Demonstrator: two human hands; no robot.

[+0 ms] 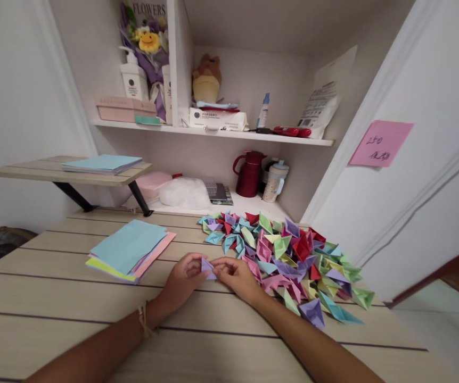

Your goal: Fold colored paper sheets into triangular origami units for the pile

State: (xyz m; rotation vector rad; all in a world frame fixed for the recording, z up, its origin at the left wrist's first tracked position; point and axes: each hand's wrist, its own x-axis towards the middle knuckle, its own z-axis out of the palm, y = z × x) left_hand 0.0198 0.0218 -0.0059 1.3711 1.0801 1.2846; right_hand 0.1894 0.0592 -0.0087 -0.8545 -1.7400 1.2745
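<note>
One purple folded paper (208, 270) pointing peak forward, long axis unclear; left hand (185, 277), right hand (237, 275) pinching it, fingertips (204, 274) closed.

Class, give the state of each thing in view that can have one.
Purple paper: folded, held
Left hand: pinching
Right hand: pinching
Paper shapes: folded, heaped
Lower paper stack: flat, askew
Raised paper stack: flat
Red jug: standing
Tumbler: standing
Pump bottle: standing
Small bottle: standing, capped
Pink note: stuck up

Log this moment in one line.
left hand: holds folded purple paper | right hand: holds same paper | paper boats: piled right | paper stack: left
</note>
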